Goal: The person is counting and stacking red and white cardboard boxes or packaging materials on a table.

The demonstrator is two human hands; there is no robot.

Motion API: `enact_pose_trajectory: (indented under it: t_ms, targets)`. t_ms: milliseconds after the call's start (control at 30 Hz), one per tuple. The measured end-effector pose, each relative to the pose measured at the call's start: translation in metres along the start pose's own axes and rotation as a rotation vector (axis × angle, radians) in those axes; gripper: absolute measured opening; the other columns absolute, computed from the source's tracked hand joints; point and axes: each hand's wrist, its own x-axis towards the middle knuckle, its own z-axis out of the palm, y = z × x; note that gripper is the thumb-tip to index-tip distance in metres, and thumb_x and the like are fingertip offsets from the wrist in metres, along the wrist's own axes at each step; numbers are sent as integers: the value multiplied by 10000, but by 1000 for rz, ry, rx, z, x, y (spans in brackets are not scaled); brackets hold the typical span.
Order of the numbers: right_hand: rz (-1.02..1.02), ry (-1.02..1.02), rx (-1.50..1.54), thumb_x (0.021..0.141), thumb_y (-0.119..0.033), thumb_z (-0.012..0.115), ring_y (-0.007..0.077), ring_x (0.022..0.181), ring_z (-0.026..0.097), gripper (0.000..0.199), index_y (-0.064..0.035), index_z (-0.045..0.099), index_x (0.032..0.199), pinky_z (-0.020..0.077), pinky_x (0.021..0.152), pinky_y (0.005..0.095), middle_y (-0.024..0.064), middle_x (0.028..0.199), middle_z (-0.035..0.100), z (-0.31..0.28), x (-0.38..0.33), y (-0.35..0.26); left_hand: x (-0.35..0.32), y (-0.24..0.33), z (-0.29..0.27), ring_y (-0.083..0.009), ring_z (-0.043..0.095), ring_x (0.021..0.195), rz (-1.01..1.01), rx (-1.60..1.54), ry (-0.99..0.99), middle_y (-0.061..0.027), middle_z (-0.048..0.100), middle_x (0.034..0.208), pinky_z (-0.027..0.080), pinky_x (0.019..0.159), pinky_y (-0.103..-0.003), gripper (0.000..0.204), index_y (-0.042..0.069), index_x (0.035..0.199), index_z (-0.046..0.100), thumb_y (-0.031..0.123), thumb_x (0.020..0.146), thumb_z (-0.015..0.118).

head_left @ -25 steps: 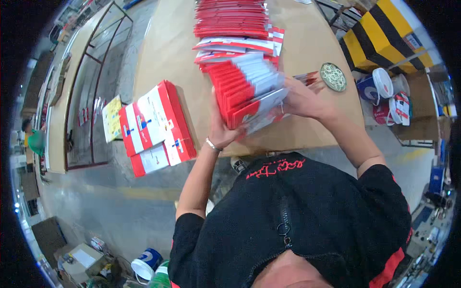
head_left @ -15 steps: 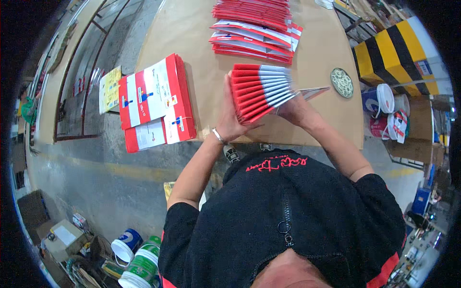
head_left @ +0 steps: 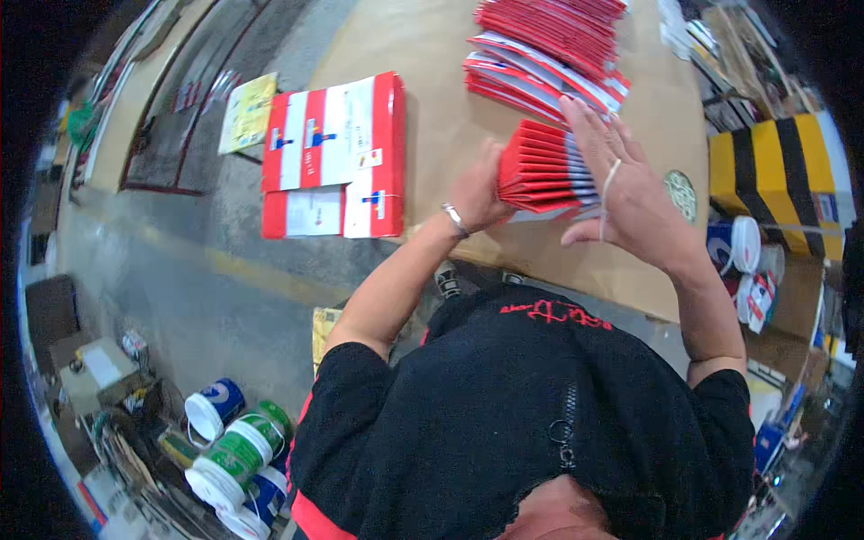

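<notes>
In front of me on the table, a bundle of folded red-and-white printed packets [head_left: 540, 171] stands with its layered edges upward. My left hand [head_left: 480, 184] is closed around the bundle's left end, slightly blurred. On the right, my right hand [head_left: 630, 193] lies flat along the bundle's other end, fingers stretched and thumb apart. A pale rubber band [head_left: 607, 193] loops around this hand. Beyond the bundle lies a tall pile of similar red-and-white packets [head_left: 549, 40]. A round dish of pale rings [head_left: 679, 193], which look like rubber bands, is partly hidden behind my right forearm.
Stacked red-and-white bundles [head_left: 333, 153] lie at the table's left edge, beside a yellow packet [head_left: 248, 112]. The brown-covered table [head_left: 441, 72] ends close to my body. Right of it are a yellow-black striped block [head_left: 778, 171] and buckets [head_left: 733, 243]. More buckets [head_left: 243, 450] stand lower left.
My right hand has moved from the bundle's near right corner to its right end, fingers now stretched with a band around them. The view has shifted, so the table items appear displaced.
</notes>
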Motion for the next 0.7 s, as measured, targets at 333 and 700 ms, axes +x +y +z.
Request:
enact_pose_trajectory:
  t_ms: [333, 700]
  targets:
    - [-88, -134, -141, 665, -315, 738, 323, 724, 631, 514, 32, 471, 934, 498, 585, 389, 168, 726, 605, 23, 41, 14, 8, 49, -37, -366, 354, 1252, -12, -236, -165, -198, 324, 1367, 308, 1038, -420, 1279, 29, 1420, 76, 404, 487, 865]
    - [-120, 24, -196, 700, -218, 674, 303, 711, 645, 385, 32, 481, 920, 511, 589, 371, 175, 763, 619, 33, 46, 20, 30, 94, -44, -317, 474, 1185, -115, -73, 28, -220, 405, 1331, 383, 982, -360, 894, -22, 1407, 127, 157, 746, 702]
